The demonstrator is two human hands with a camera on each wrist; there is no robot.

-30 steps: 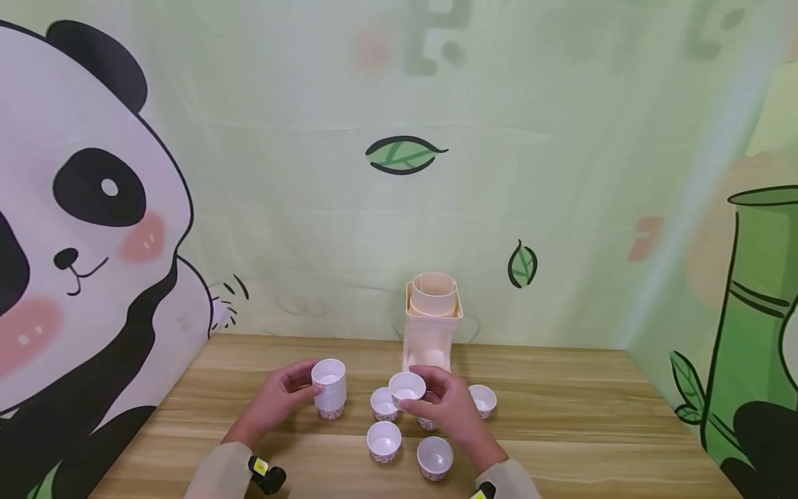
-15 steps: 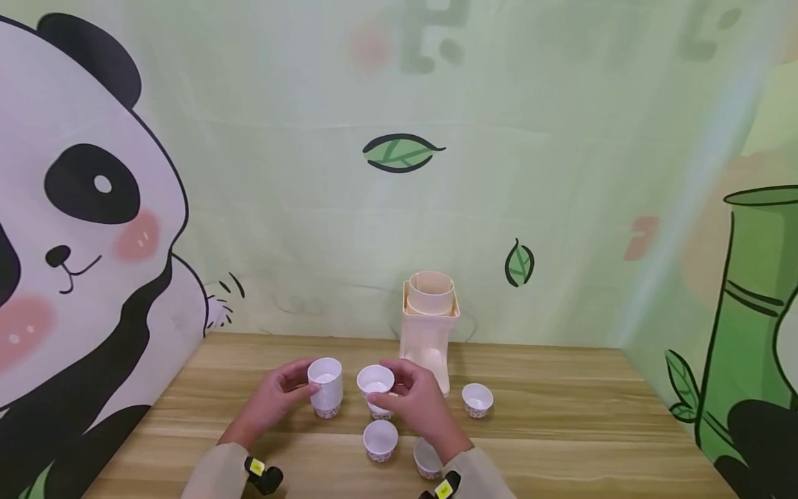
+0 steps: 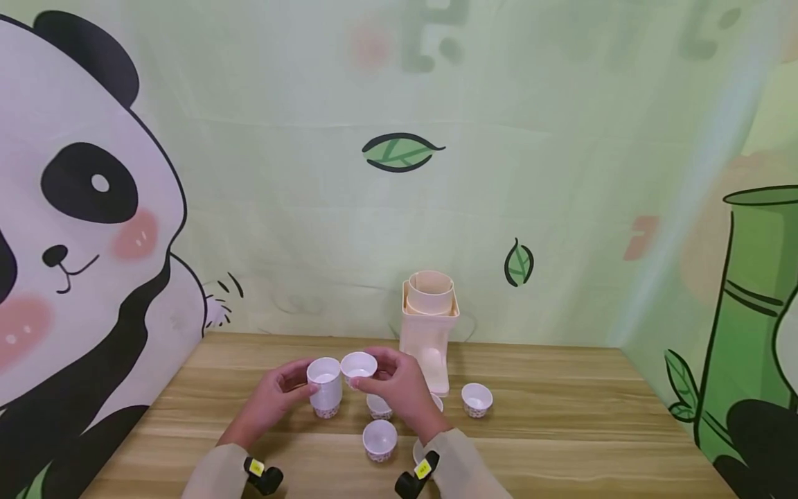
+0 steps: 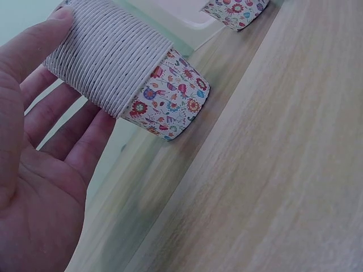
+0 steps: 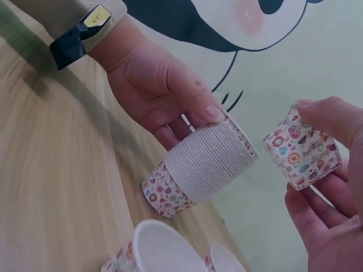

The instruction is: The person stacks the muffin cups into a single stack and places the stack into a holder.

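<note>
In the head view my left hand [image 3: 280,398] holds a tall stack of nested paper cups [image 3: 325,395], thumb in front and fingers behind. The left wrist view shows the closely packed white rims of the stack [image 4: 113,62] above a floral-printed bottom cup. Whether its base touches the table, I cannot tell. My right hand [image 3: 402,384] pinches a single paper cup [image 3: 358,367] between thumb and fingers, just right of the stack's top. A narrow gap parts this floral cup [image 5: 303,148] from the stack in the right wrist view.
Several more paper cups stand on the wooden table [image 3: 561,430], including a front cup [image 3: 380,441] and a right-hand cup [image 3: 476,400]. Some are partly hidden by the right arm. Behind them rises a pale pink holder [image 3: 430,333] with a round tube on top, near the printed backdrop.
My right hand has carried the single cup leftward from above the standing cups to beside the stack's top. My left hand keeps its hold on the stack in nearly the same place.
</note>
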